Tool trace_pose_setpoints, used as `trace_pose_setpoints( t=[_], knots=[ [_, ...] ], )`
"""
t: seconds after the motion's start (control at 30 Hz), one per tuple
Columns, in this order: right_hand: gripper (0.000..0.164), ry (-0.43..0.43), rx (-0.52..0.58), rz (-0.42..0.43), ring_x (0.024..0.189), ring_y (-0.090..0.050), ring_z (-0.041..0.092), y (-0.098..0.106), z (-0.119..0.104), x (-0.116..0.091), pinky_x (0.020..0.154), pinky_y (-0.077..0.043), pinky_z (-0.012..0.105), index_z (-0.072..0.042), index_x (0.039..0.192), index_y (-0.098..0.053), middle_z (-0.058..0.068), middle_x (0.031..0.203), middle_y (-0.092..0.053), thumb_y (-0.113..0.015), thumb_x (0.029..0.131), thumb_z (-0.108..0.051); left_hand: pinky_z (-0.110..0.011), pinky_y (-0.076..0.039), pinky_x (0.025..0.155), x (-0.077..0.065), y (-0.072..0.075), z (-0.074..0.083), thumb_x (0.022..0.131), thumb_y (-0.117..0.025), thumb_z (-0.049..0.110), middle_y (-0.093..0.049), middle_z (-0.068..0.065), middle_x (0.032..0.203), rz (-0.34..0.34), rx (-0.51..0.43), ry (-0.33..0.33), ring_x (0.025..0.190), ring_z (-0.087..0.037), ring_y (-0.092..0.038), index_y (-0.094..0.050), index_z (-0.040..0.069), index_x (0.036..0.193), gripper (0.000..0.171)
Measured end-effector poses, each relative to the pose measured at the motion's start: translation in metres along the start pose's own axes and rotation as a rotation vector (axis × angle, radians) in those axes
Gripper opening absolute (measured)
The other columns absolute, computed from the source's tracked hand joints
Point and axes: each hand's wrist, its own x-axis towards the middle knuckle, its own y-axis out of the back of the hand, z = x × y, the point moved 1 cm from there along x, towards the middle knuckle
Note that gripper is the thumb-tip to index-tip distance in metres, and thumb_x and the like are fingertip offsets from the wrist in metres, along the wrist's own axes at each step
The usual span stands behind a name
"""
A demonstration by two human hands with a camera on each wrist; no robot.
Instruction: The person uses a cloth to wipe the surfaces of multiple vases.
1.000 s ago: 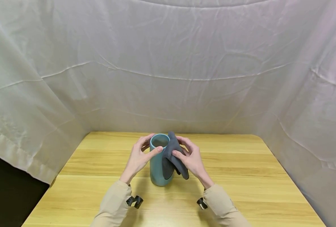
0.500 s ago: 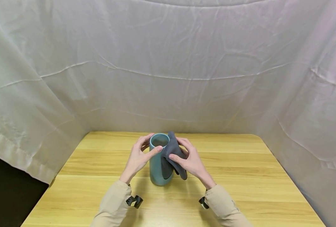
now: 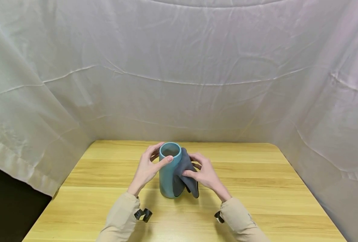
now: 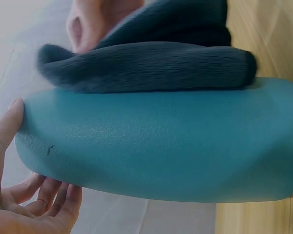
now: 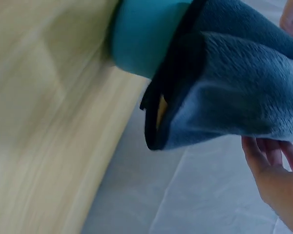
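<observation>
A teal cylindrical vase (image 3: 166,179) stands upright on the wooden table, its round mouth facing up. My left hand (image 3: 146,169) grips it near the rim, thumb on the near side and fingers round the far side. In the left wrist view, the vase (image 4: 161,141) has a small dark mark near its top end. My right hand (image 3: 205,172) holds a folded dark grey cloth (image 3: 185,168) against the vase's right side. From the right wrist, the cloth (image 5: 244,83) looks plush with dark edging and hides much of the vase (image 5: 141,36).
Pale wooden table (image 3: 257,195) extends to both sides of the vase. A light grey curtain (image 3: 185,104) hangs behind it and along the sides. Small black devices sit at both wrists, by the beige sleeves (image 3: 118,215).
The right hand has slid the cloth downward along the vase's right side, so its top now sits below the rim. Left hand and vase stay in place.
</observation>
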Motion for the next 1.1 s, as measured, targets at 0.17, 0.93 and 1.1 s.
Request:
trace_pose_setpoints(
  t=[0.17, 0.93, 1.1],
  knots=[
    [0.054, -0.054, -0.079, -0.074, 0.113, -0.064, 0.039, -0.001, 0.013, -0.002, 0.101, -0.055, 0.056, 0.004, 0.127, -0.060, 0.023, 0.119, -0.067, -0.083, 0.079, -0.002, -0.047, -0.046, 0.115, 0.000, 0.000, 0.000, 0.087, -0.080, 0.021, -0.059, -0.012, 0.134, 0.000, 0.005, 0.004, 0.126, -0.030, -0.059, -0.058, 0.013, 0.140, 0.058],
    [0.053, -0.078, 0.061, -0.061, 0.111, -0.064, 0.033, -0.005, 0.036, -0.008, 0.100, -0.057, 0.043, 0.006, 0.128, -0.061, 0.025, 0.119, -0.066, -0.081, 0.079, 0.000, -0.049, -0.046, 0.115, 0.000, 0.000, -0.002, 0.088, -0.079, 0.020, -0.059, -0.013, 0.135, 0.003, 0.012, -0.001, 0.125, -0.030, -0.059, -0.058, 0.012, 0.141, 0.058],
    [0.052, -0.073, 0.104, -0.027, 0.109, -0.064, 0.022, -0.005, 0.036, -0.008, 0.101, -0.056, 0.031, 0.004, 0.129, -0.061, 0.024, 0.120, -0.066, -0.081, 0.081, -0.002, -0.048, -0.046, 0.115, 0.000, 0.000, -0.002, 0.088, -0.079, 0.020, -0.059, -0.013, 0.136, 0.004, 0.010, -0.003, 0.126, -0.030, -0.058, -0.057, 0.012, 0.141, 0.058]
  ],
)
